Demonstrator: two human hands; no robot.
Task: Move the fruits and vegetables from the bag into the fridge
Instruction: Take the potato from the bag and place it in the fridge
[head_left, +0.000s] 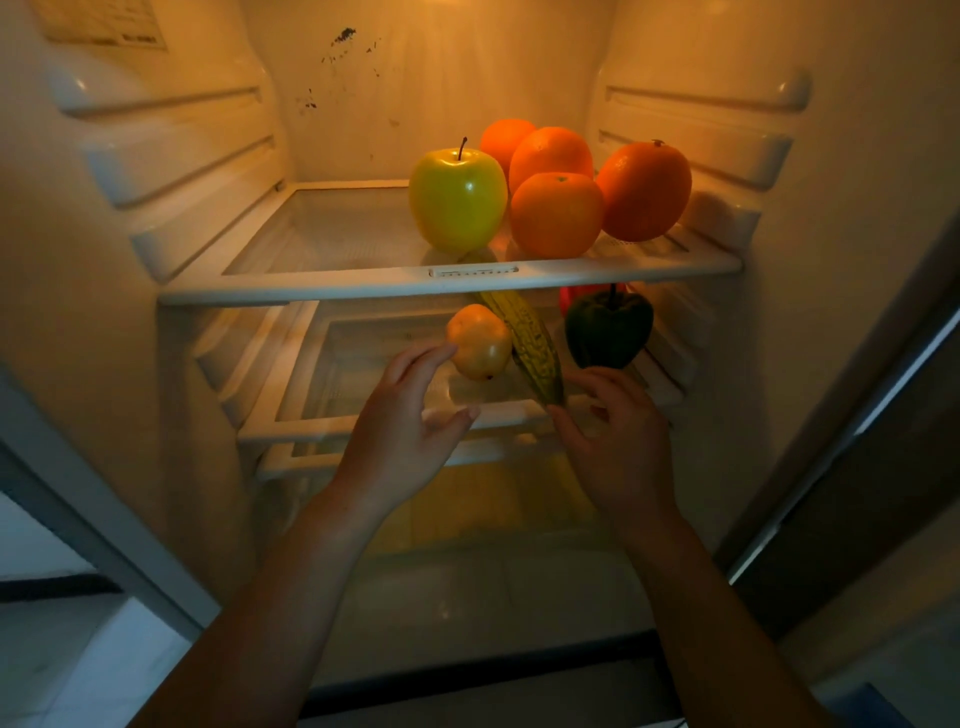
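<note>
Both hands at the middle shelf, settling a pear and a gourd.

The left hand (400, 436) is open, fingertips just touching the pear (479, 342); the right hand (618, 447) is loosely open at the gourd (530, 343) tip, holding nothing. Judged best: seat both well behind the shelf (363, 421) lip before letting go. The pepper (608, 330) crowds the right; the left side is open. The apple (457, 197) and oranges (556, 213) sit above.

Warm amber light (452, 5) falls from above; dark specks (340, 39) mark the rear wall, and pale floor (62, 654), perhaps tiled, lies below left.
</note>
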